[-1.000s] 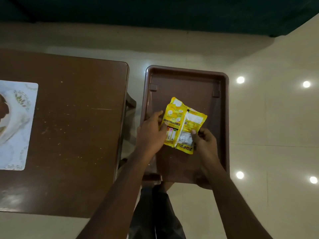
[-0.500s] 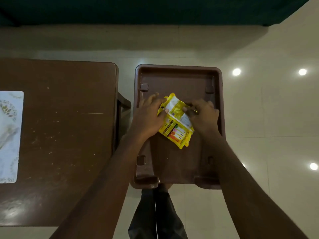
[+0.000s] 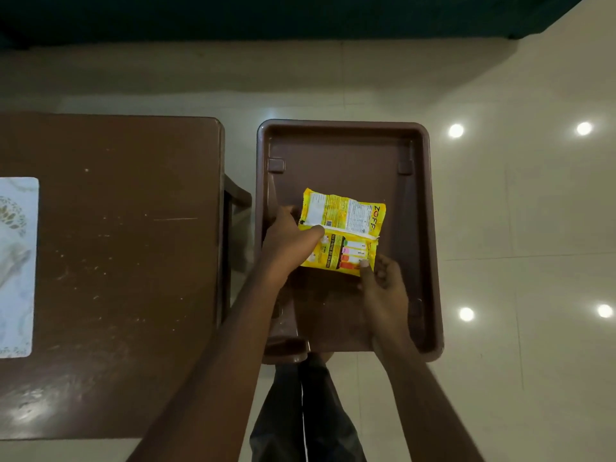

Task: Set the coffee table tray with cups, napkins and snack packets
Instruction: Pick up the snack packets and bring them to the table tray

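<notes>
A yellow snack packet lies back side up in the middle of a brown plastic tray. My left hand is on the packet's left edge, thumb pressed on its centre seam. My right hand touches the packet's lower right corner with a fingertip, the other fingers curled. No cups or napkins are in view on the tray.
A dark brown wooden table stands left of the tray, with a pale patterned placemat at its left edge. A narrow gap separates table and tray. Glossy cream floor tiles lie to the right. My legs are below the tray.
The packet has been turned from a tilted, bunched pose to lying flat and level in the tray. My right hand has shifted from the packet's top to its lower right corner.
</notes>
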